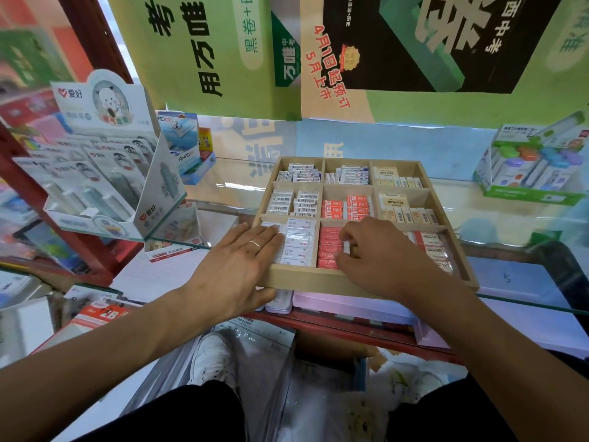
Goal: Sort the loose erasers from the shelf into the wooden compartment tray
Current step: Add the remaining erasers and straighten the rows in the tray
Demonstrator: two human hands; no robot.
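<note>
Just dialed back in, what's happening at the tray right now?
A person is filling the wooden compartment tray on the glass shelf. The left hand lies flat over the tray's near-left corner, fingers on the white wrapped erasers. The right hand has its fingers curled in the near-middle compartment, at the red erasers packed there. All nine compartments already hold erasers.

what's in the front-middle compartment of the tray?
In the wooden compartment tray, the front-middle cell holds a stack of red-wrapped erasers. The right hand lies over the cell's right side, fingers curled onto the erasers, hiding whatever is there.
</note>
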